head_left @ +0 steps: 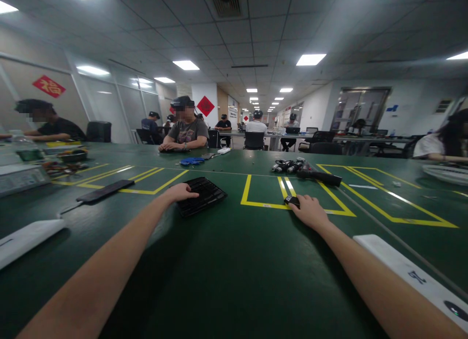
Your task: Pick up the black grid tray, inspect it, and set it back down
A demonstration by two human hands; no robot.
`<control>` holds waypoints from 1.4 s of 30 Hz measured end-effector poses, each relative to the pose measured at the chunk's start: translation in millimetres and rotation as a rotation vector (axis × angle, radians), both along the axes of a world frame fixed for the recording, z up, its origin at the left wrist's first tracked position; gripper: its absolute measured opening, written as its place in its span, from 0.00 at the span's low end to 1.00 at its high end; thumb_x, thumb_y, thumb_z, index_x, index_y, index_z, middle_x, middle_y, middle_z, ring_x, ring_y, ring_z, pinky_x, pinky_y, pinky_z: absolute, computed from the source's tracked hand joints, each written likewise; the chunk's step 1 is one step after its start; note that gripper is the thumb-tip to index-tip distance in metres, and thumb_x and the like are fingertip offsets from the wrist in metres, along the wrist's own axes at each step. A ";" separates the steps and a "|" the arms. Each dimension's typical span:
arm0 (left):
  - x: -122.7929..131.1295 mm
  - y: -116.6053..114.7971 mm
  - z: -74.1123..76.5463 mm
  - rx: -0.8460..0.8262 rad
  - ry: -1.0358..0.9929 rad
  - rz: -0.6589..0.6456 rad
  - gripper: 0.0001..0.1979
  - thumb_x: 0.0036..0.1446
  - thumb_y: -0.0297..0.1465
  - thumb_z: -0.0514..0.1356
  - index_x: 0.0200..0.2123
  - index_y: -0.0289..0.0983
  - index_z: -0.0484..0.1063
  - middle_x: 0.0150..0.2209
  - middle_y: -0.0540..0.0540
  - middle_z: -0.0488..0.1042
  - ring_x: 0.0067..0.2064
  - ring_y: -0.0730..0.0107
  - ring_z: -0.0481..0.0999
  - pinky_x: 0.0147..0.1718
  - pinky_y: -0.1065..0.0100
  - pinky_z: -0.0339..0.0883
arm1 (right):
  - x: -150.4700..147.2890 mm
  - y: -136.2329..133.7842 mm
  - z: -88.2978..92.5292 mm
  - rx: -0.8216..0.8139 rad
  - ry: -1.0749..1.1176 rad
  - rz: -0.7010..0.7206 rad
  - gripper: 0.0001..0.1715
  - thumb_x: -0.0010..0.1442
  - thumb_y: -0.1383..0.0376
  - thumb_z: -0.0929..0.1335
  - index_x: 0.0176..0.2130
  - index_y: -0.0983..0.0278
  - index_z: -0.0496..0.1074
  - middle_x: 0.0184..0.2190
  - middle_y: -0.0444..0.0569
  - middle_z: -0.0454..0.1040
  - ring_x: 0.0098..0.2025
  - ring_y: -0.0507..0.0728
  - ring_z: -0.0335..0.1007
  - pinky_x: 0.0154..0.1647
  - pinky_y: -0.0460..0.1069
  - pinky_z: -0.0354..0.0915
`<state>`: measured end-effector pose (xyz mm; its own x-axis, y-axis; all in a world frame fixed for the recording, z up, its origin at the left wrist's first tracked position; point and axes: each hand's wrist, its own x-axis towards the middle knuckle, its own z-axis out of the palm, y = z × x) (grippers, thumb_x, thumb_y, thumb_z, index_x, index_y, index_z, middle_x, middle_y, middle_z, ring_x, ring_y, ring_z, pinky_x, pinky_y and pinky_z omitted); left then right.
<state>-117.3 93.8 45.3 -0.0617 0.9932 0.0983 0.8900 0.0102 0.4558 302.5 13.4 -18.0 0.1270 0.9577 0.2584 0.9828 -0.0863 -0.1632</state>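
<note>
My left hand (pixel 185 192) grips the left edge of a black, flat plastic tray with raised ribs (pixel 203 196), its thumb over the top face. The tray is slightly tilted above the green table (pixel 234 261). Fingers closed, my right hand (pixel 310 210) holds a small black object with a pale mark (pixel 291 200) at the near edge of a yellow tape rectangle (pixel 244 197). Most of that object is hidden by the fingers, so its kind cannot be made out.
Bundled black cables with metal ends (pixel 288 166) lie beyond my right hand, beside a black cylinder (pixel 321 177). Left are a black power strip-like bar (pixel 106 191) and a white device (pixel 27 239); another white device (pixel 405 270) lies right. A blue item (pixel 192 161) lies near a seated person (pixel 186 129).
</note>
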 end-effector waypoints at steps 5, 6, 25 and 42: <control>0.3 3.4 0.2 -0.063 0.246 -0.067 0.20 0.33 0.47 0.61 0.17 0.34 0.71 0.28 0.37 0.75 0.35 0.54 0.72 0.33 0.66 0.61 | 0.5 0.6 -0.3 0.033 0.061 0.013 0.25 0.56 0.58 0.60 0.48 0.71 0.66 0.47 0.62 0.67 0.48 0.66 0.60 0.47 0.55 0.55; -0.6 3.0 0.4 -0.067 0.281 -0.081 0.20 0.35 0.47 0.60 0.18 0.34 0.71 0.29 0.36 0.75 0.35 0.54 0.73 0.33 0.66 0.61 | 0.7 1.6 -0.5 0.035 0.080 0.017 0.24 0.56 0.59 0.60 0.47 0.72 0.66 0.46 0.62 0.67 0.48 0.65 0.60 0.47 0.55 0.54; 145.4 -62.7 -30.0 0.154 -0.396 -0.533 0.14 0.49 0.40 0.55 0.32 0.35 0.63 0.23 0.53 0.62 0.25 0.73 0.62 0.24 0.72 0.56 | -70.0 -9.0 -3.3 0.052 0.956 0.650 0.26 0.49 0.62 0.68 0.49 0.62 0.63 0.45 0.49 0.69 0.47 0.58 0.64 0.50 0.56 0.59; 142.3 -91.9 -49.0 0.122 -0.330 -0.650 0.21 0.47 0.43 0.57 0.40 0.36 0.63 0.27 0.53 0.57 0.29 0.72 0.59 0.29 0.70 0.54 | -71.6 -35.0 15.6 0.003 0.835 1.002 0.27 0.51 0.55 0.66 0.51 0.57 0.65 0.49 0.47 0.70 0.53 0.60 0.62 0.56 0.58 0.55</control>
<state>25.0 1.9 -3.6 0.4901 0.8227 0.2880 0.5158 -0.5401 0.6650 230.9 -21.6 -2.4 -0.5153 0.7283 0.4517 0.2211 0.6222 -0.7510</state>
